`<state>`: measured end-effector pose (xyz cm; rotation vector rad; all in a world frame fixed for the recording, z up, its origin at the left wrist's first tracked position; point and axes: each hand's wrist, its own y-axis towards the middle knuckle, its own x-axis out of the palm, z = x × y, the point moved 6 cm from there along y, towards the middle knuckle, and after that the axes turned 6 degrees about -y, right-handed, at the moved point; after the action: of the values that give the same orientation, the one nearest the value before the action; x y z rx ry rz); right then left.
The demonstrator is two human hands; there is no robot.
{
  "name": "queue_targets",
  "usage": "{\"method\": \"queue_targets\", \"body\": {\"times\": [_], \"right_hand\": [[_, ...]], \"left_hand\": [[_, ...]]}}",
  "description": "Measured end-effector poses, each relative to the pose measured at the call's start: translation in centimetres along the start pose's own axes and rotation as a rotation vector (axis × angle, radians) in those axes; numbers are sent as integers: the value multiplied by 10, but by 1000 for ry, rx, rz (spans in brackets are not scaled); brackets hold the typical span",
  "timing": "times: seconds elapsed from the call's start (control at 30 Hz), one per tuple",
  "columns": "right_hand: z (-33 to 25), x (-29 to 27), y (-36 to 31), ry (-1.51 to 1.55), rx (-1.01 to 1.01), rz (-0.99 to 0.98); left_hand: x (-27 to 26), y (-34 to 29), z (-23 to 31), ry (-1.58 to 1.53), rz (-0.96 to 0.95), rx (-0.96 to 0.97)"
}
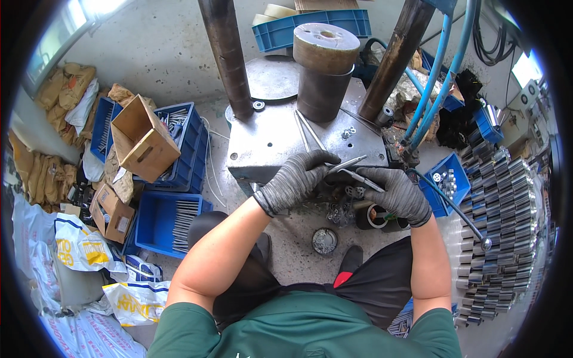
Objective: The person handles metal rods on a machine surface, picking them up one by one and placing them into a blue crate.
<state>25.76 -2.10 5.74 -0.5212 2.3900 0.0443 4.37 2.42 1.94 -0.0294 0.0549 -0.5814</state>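
Observation:
Both hands wear grey knitted gloves and meet just in front of the steel press bed [256, 140]. My left hand [293, 179] is closed around a slim metal rod [351, 163], whose pointed end sticks out to the right. My right hand [399, 194] grips another metal rod [362, 179], angled toward the left hand. Their ends come close together; whether they touch I cannot tell. Two more rods [311, 131] lean on the bed's front part, beside a thick steel cylinder [325, 77]. Small metal rings [348, 132] lie to the right of it.
Steel columns [227, 59] rise on both sides of the bed. Blue bins [158, 224] with rods and a cardboard box [143, 140] stand left. Stacked metal tubes [501, 232] and a blue bin of round parts [447, 185] stand right. A round tin [324, 240] sits between my feet.

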Motion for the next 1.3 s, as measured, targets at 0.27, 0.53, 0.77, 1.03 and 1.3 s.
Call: {"method": "queue_targets", "body": {"times": [0.27,0.53,0.77,1.03,1.3], "right_hand": [[6,8,3,-78,-89,-20],[4,12,9,-99,-153,47],[14,36,9,606,29,-215],[45,30,23,669,163,-139],[75,3,46,264,129,279]], "left_hand": [[11,2,-15,-337,-83,-142],[10,3,-21,-823,-197,-262],[7,1,-12,-1036,-256,-250],[-20,6,-13,-1105,-249,-95],[-64,15,-21,-1126,-100,-138]]}}
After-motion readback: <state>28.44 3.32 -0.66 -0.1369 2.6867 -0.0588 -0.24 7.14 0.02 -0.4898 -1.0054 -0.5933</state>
